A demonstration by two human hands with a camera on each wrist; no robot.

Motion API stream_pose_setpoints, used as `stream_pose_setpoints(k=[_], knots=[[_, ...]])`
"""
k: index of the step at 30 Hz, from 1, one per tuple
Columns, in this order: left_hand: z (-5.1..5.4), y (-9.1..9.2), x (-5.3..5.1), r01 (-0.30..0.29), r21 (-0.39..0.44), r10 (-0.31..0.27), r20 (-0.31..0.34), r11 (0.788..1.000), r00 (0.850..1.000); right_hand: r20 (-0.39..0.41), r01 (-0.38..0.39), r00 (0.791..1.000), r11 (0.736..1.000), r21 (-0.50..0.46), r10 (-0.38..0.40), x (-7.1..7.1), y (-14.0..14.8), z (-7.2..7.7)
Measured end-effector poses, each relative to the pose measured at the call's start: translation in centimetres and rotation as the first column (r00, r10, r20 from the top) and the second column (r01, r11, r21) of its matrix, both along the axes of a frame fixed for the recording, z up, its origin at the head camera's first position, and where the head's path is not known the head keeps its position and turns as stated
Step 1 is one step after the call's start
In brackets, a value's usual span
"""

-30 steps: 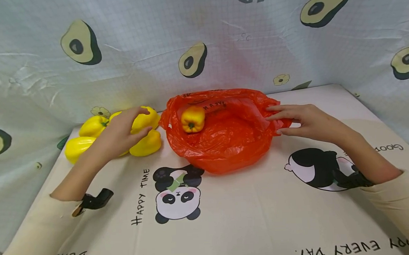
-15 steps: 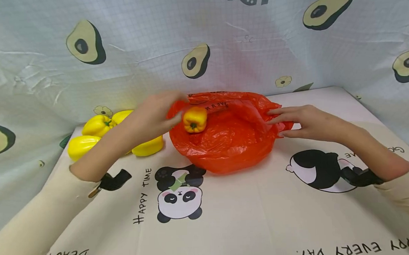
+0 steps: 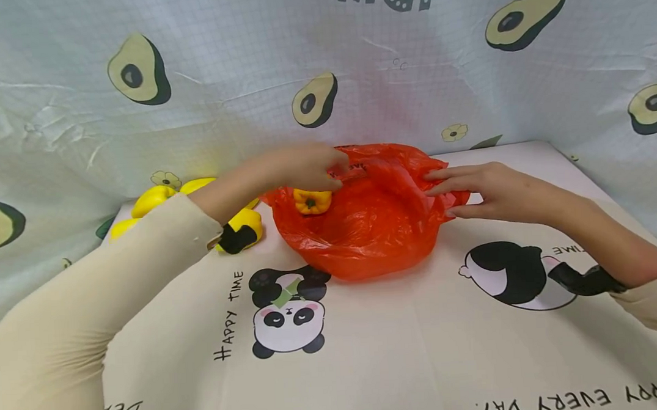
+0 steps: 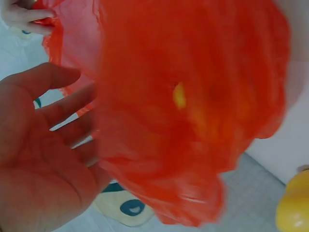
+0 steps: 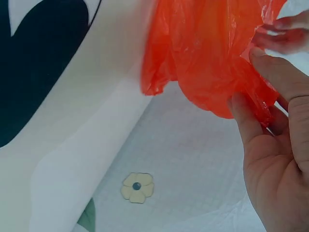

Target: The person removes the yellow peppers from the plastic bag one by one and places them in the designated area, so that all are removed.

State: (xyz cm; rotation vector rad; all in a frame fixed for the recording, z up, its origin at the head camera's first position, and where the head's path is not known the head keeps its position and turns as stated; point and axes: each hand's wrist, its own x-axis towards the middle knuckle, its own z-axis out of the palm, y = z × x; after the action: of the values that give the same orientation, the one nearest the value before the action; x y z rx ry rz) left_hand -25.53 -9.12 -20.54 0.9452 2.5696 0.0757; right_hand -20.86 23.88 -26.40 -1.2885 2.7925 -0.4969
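Note:
A red plastic bag point(image 3: 370, 227) lies mouth up at the middle of the table. One yellow bell pepper point(image 3: 313, 203) sits inside it on the left, partly covered by my left hand point(image 3: 307, 166). That hand is over the bag's far left part, palm bare and fingers loosely bent in the left wrist view, where its fingertips reach past the red film. At the bag's right rim, my right hand point(image 3: 490, 192) holds bunched plastic between thumb and fingers point(image 5: 244, 116). Several more yellow bell peppers point(image 3: 151, 202) stand left of the bag, partly behind my left arm.
The table carries a printed cloth point(image 3: 379, 349) with panda drawings and lettering. Behind it hangs a pale sheet point(image 3: 218, 63) with avocado prints, close to the bag's far side. My left sleeve point(image 3: 138, 268) crosses above the left half of the table.
My left hand has swung right from above the peppers at the left to over the bag, holding nothing. The right hand has stayed at the bag's right rim.

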Motion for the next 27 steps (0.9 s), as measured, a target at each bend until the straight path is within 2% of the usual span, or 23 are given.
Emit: stream_pose_setpoints(k=[4, 7, 10, 13, 15, 17, 20, 21, 22, 23, 24, 25, 26, 27], knots=[[0.5, 1.9, -1.2, -0.031, -0.128, 0.045, 0.105, 0.991, 0.993, -0.015, -0.021, 1.0, 1.0, -0.017, 0.021, 0.1, -0.3, 0.5], [0.8, 3.1, -1.7, -0.103, -0.246, 0.149, 0.178, 0.964, 0.973, -0.032, -0.036, 0.999, 0.999, -0.029, 0.035, 0.3, -0.5, 0.8], [0.7, 3.9, -2.3, -0.137, -0.367, 0.215, 0.182, 0.92, 0.959, -0.035, -0.04, 0.999, 0.999, -0.034, 0.039, 0.4, -0.6, 1.0], [0.4, 4.4, -2.8, -0.148, -0.449, 0.238, 0.15, 0.881, 0.96, -0.015, -0.037, 0.999, 0.999, -0.034, 0.036, 0.5, -0.8, 1.2], [0.1, 4.5, -3.4, -0.159, -0.47, 0.249, 0.135, 0.868, 0.959, 0.004, -0.036, 0.999, 0.999, -0.034, 0.036, 0.6, -0.9, 1.3], [-0.2, 4.6, -4.0, -0.186, -0.475, 0.28, 0.135, 0.86, 0.95, 0.013, -0.037, 0.999, 0.999, -0.035, 0.037, 0.7, -0.9, 1.3], [-1.0, 4.4, -5.1, -0.291, -0.449, 0.381, 0.122, 0.845, 0.916, 0.007, -0.05, 0.999, 0.998, -0.043, 0.051, 0.9, -1.0, 1.3], [-1.7, 4.2, -6.0, -0.313, -0.448, 0.404, 0.12, 0.837, 0.907, 0.004, -0.054, 0.998, 0.997, -0.046, 0.055, 1.0, -1.0, 1.3], [-2.1, 4.0, -6.4, -0.362, -0.444, 0.456, 0.125, 0.82, 0.881, 0.002, -0.058, 0.998, 0.997, -0.049, 0.058, 1.1, -1.1, 1.3], [-3.0, 3.7, -7.4, -0.398, -0.447, 0.496, 0.126, 0.801, 0.859, 0.002, -0.062, 0.998, 0.997, -0.05, 0.063, 1.2, -1.1, 1.3], [-3.5, 3.5, -7.9, -0.43, -0.447, 0.533, 0.131, 0.784, 0.836, 0.003, -0.065, 0.998, 0.997, -0.05, 0.066, 1.2, -1.1, 1.2], [-3.9, 3.3, -8.4, -0.443, -0.454, 0.553, 0.14, 0.773, 0.821, 0.007, -0.065, 0.998, 0.997, -0.049, 0.065, 1.2, -1.1, 1.2], [-4.5, 3.1, -9.0, -0.448, -0.46, 0.562, 0.143, 0.767, 0.815, 0.009, -0.063, 0.998, 0.997, -0.047, 0.063, 1.3, -1.1, 1.2], [-4.7, 2.9, -9.2, -0.463, -0.458, 0.582, 0.16, 0.759, 0.797, 0.011, -0.058, 0.998, 0.997, -0.043, 0.059, 1.3, -1.1, 1.2]])
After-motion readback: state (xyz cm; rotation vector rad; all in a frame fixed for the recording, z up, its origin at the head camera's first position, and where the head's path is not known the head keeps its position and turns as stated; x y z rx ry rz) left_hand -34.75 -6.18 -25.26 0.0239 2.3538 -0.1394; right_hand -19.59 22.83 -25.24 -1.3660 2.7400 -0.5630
